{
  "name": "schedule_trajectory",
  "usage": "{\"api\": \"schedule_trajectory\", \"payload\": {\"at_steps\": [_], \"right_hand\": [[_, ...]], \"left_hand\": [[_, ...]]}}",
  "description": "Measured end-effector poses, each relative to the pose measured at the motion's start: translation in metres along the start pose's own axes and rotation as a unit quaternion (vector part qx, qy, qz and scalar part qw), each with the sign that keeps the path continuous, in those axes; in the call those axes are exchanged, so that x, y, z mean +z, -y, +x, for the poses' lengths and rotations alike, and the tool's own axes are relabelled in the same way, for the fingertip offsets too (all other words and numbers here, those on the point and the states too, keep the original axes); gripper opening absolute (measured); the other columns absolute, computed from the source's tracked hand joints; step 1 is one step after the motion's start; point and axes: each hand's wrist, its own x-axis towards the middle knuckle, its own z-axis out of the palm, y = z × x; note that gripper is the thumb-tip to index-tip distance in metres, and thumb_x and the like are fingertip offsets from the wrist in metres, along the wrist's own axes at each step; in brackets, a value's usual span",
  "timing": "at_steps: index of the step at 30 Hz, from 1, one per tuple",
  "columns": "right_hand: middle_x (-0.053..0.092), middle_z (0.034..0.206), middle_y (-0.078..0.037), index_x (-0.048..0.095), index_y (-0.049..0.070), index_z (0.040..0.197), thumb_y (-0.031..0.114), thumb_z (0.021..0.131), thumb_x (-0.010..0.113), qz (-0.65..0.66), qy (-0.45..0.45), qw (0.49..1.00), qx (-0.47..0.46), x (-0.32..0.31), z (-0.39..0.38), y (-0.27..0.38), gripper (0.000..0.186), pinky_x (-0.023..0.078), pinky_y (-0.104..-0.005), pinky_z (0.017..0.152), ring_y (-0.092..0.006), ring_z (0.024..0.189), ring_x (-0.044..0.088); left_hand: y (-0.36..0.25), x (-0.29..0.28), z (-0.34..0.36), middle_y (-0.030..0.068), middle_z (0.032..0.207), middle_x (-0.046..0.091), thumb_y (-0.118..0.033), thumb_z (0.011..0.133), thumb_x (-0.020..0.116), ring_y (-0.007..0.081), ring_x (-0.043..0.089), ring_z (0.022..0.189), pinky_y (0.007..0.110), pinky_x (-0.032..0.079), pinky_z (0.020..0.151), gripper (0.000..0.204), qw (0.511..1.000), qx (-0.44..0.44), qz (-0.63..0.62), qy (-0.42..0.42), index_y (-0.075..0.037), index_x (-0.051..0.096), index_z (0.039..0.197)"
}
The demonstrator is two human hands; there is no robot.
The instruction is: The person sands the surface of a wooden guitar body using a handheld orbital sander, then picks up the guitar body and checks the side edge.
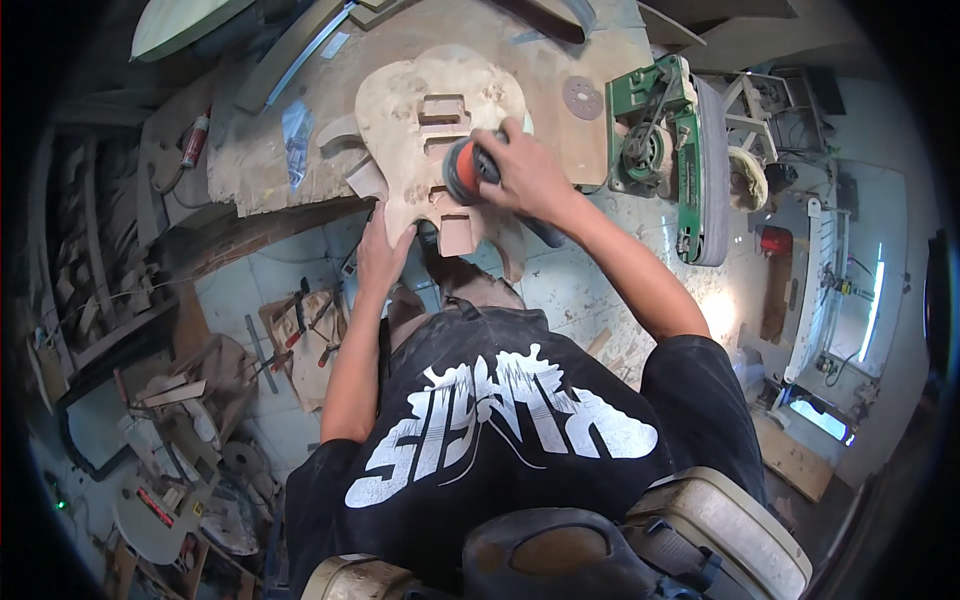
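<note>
A pale wooden electric guitar body (395,100) with several routed cavities lies on the workbench, its horned end overhanging the near edge. My right hand (530,172) is wrapped over the top of an orange and black palm sander (466,172). The sander rests on the right half of the body, beside the middle cavities. At the body's near left horn, my left hand (380,252) grips the edge, thumb toward the inner cutaway. Its other fingers are partly hidden.
The wooden workbench (250,160) also bears a loose perforated sanding disc (582,97), a red tube (196,138) and curved wood offcuts. A green belt sander (690,160) stands to the right. Clamps (297,340) and scraps lie on the floor at left.
</note>
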Motion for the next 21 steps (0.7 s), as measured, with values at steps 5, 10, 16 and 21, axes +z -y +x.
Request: {"api": "schedule_trajectory", "payload": {"at_steps": [5,10,16,21], "right_hand": [[0.056,0.128,-0.028,0.051,0.015,0.144,0.041,0.082,0.073,0.019,-0.065,0.994,0.083,-0.012,0.051,-0.070,0.071,0.056,-0.0570,0.092,-0.0529,0.108,0.066],[0.058,0.128,-0.029,0.054,0.015,0.144,0.047,0.081,0.071,-0.038,-0.060,0.986,0.152,-0.035,0.103,-0.107,0.073,0.055,-0.0576,0.095,-0.0518,0.111,0.067],[0.058,0.126,-0.029,0.056,0.015,0.140,0.040,0.080,0.074,-0.026,-0.069,0.996,0.057,-0.014,0.058,-0.058,0.067,0.057,-0.0590,0.085,-0.0518,0.101,0.067],[0.057,0.120,-0.027,0.057,0.015,0.138,0.037,0.082,0.077,-0.007,0.016,1.000,0.023,-0.013,0.005,-0.007,0.063,0.058,-0.0583,0.081,-0.0510,0.097,0.068]], "left_hand": [[0.002,0.000,0.002,0.0326,0.138,0.063,-0.039,0.096,0.074,0.0484,0.063,0.124,0.053,0.051,0.104,0.078,1.000,0.009,-0.018,-0.001,0.003,0.044,0.154],[-0.001,-0.003,0.001,0.0329,0.137,0.063,-0.038,0.096,0.074,0.0483,0.064,0.123,0.053,0.051,0.104,0.079,1.000,0.010,-0.007,0.007,0.004,0.044,0.155],[-0.001,-0.006,-0.001,0.0331,0.142,0.061,-0.039,0.095,0.075,0.0477,0.063,0.127,0.051,0.051,0.106,0.081,1.000,-0.009,-0.008,0.023,0.005,0.043,0.155],[-0.002,-0.007,0.001,0.0323,0.143,0.061,-0.039,0.095,0.076,0.0473,0.062,0.128,0.051,0.051,0.107,0.081,0.999,-0.018,-0.002,0.030,0.005,0.044,0.154]]}}
